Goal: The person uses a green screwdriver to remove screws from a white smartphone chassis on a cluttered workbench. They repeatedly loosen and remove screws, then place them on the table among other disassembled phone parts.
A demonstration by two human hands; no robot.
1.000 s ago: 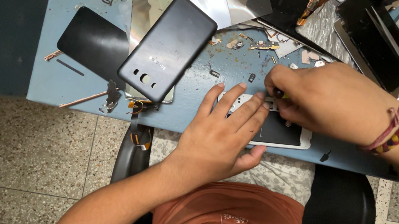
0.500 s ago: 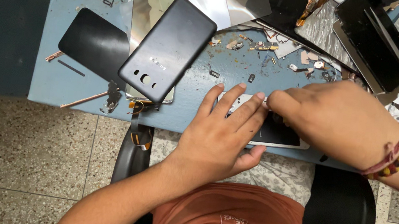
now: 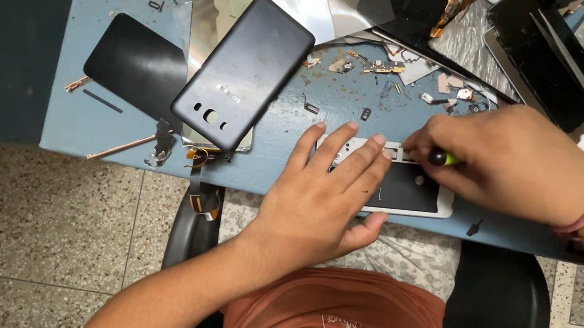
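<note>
Phone teardown on blue worktop (image 3: pixel 113 129), partway through.
Dark back cover (image 3: pixel 244 71) is already lying off; white phone frame (image 3: pixel 406 188) at near edge is being pinned under flat open left hand (image 3: pixel 317 203); right hand (image 3: pixel 512 163) is gripping green-tipped screwdriver (image 3: pixel 446 159) on its top edge; loose parts scattered, no containers.

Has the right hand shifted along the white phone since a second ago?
Yes. The right hand has slid rightward along the white phone, away from the left hand.
</note>
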